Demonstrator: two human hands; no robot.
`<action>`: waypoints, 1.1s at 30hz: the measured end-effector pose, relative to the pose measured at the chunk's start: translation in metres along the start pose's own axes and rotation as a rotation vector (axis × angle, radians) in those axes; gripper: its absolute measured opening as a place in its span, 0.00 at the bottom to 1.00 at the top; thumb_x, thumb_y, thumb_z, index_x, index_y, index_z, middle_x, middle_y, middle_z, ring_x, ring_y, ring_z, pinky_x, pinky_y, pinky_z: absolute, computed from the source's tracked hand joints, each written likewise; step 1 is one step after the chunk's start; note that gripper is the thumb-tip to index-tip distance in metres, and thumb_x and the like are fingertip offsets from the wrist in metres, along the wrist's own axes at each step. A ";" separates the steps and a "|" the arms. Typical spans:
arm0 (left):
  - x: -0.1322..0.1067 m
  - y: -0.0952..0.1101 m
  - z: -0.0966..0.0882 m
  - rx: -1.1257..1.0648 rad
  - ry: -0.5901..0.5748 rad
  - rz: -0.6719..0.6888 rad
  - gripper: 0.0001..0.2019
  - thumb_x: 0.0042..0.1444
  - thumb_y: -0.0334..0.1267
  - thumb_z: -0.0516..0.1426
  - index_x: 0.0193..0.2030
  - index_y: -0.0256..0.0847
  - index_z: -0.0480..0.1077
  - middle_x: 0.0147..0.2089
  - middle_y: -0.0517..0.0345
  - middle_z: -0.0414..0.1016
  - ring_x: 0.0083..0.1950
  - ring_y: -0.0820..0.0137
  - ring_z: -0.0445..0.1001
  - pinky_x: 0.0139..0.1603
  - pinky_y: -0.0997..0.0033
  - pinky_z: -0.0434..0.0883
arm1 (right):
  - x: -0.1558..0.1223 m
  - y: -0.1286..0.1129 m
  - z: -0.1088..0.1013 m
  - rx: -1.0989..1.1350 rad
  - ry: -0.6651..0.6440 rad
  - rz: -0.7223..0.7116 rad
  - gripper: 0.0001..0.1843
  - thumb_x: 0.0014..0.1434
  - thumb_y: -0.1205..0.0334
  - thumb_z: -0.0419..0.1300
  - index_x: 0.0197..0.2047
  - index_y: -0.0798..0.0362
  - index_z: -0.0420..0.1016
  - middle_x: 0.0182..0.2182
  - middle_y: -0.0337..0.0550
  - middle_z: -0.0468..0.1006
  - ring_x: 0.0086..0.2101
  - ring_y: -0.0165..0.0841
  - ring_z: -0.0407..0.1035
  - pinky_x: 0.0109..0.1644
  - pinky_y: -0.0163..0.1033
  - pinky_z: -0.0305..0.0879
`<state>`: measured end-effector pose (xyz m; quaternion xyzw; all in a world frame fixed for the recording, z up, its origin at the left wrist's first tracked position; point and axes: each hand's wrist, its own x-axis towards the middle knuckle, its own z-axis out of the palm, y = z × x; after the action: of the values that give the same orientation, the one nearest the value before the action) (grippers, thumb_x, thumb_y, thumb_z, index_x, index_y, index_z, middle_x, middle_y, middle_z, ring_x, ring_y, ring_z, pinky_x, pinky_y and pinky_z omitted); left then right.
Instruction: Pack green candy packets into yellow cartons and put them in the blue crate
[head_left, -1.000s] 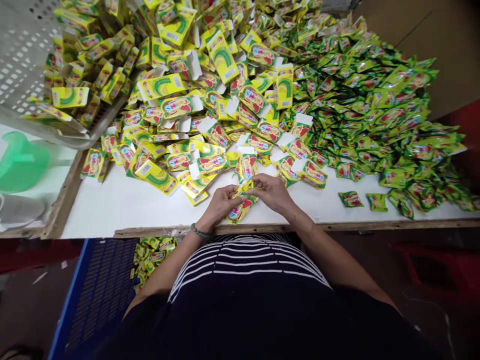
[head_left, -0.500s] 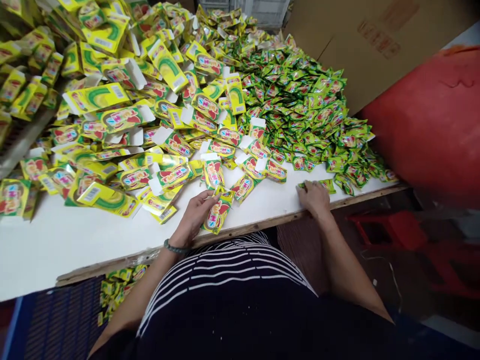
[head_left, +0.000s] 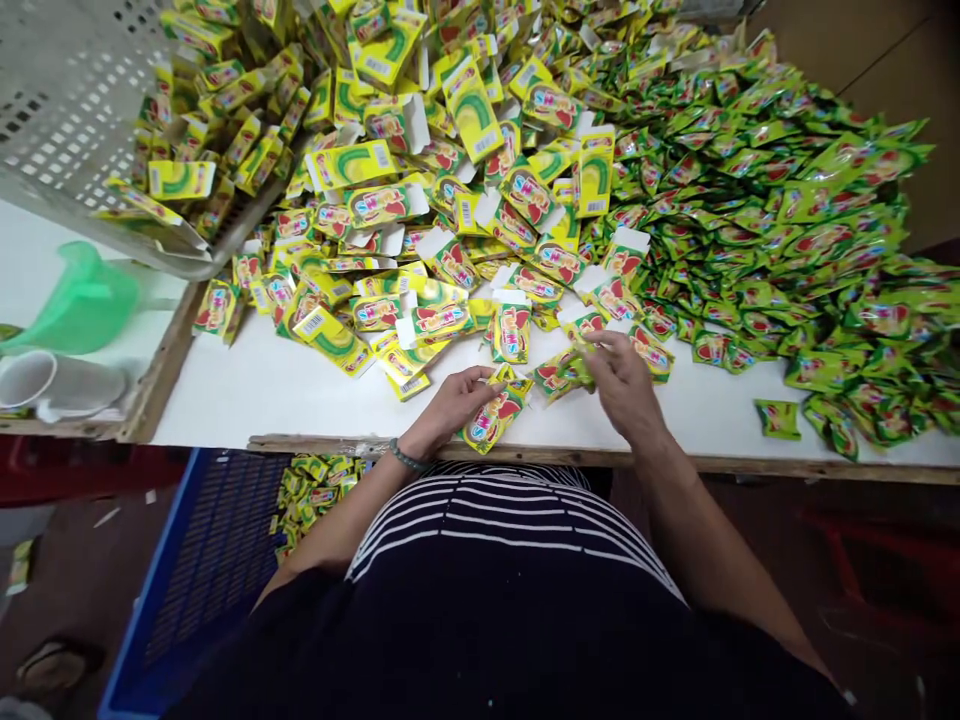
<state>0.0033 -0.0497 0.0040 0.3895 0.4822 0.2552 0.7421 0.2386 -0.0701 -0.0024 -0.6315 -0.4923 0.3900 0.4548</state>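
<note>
My left hand grips a small yellow and green printed candy box near the table's front edge. Its thumb and fingers close on the box's upper left side, and the end facing away from me looks open. To the right, my right hand pinches a small green candy packet, partly hidden and blurred by the fingers. Under and beside that packet lies another candy box. Just beyond both hands stand more boxes with raised white flaps, one being an upright box.
A heap of candy boxes covers the table's middle and left; green packets pile up on the right. At left are a perforated basket, a green scoop and a white cup. Below sits a blue crate.
My right hand has come left from the packet pile with a green packet, close to my left hand. My left hand keeps hold of its box. The view has swung left.
</note>
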 end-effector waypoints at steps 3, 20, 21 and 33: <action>-0.002 -0.002 -0.003 0.021 0.009 -0.015 0.17 0.48 0.45 0.66 0.40 0.36 0.71 0.28 0.63 0.75 0.26 0.77 0.69 0.27 0.78 0.64 | 0.009 -0.020 0.022 0.057 -0.291 -0.001 0.18 0.55 0.46 0.62 0.44 0.49 0.75 0.35 0.41 0.77 0.36 0.35 0.71 0.39 0.40 0.69; -0.016 -0.008 -0.016 -0.060 -0.137 0.024 0.26 0.39 0.42 0.71 0.44 0.34 0.73 0.30 0.60 0.78 0.30 0.74 0.74 0.34 0.75 0.69 | 0.015 -0.028 0.055 -0.264 -0.496 -0.051 0.18 0.47 0.44 0.67 0.33 0.50 0.76 0.16 0.30 0.60 0.21 0.28 0.53 0.26 0.35 0.49; -0.018 -0.009 -0.016 -0.090 -0.147 0.016 0.26 0.38 0.41 0.72 0.45 0.34 0.72 0.31 0.59 0.79 0.30 0.74 0.75 0.36 0.75 0.70 | 0.013 -0.028 0.055 -0.264 -0.497 -0.068 0.18 0.47 0.43 0.67 0.31 0.50 0.76 0.17 0.31 0.61 0.22 0.28 0.54 0.26 0.35 0.49; -0.018 -0.016 -0.008 -0.187 -0.028 -0.039 0.21 0.40 0.37 0.71 0.41 0.34 0.73 0.30 0.59 0.80 0.28 0.75 0.75 0.32 0.76 0.69 | 0.002 -0.035 0.033 -0.147 -0.285 0.027 0.22 0.44 0.41 0.70 0.26 0.51 0.73 0.14 0.30 0.62 0.18 0.25 0.54 0.22 0.34 0.49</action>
<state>-0.0111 -0.0692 -0.0016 0.3123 0.4533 0.2791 0.7868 0.1986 -0.0585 0.0216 -0.6079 -0.5706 0.4445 0.3275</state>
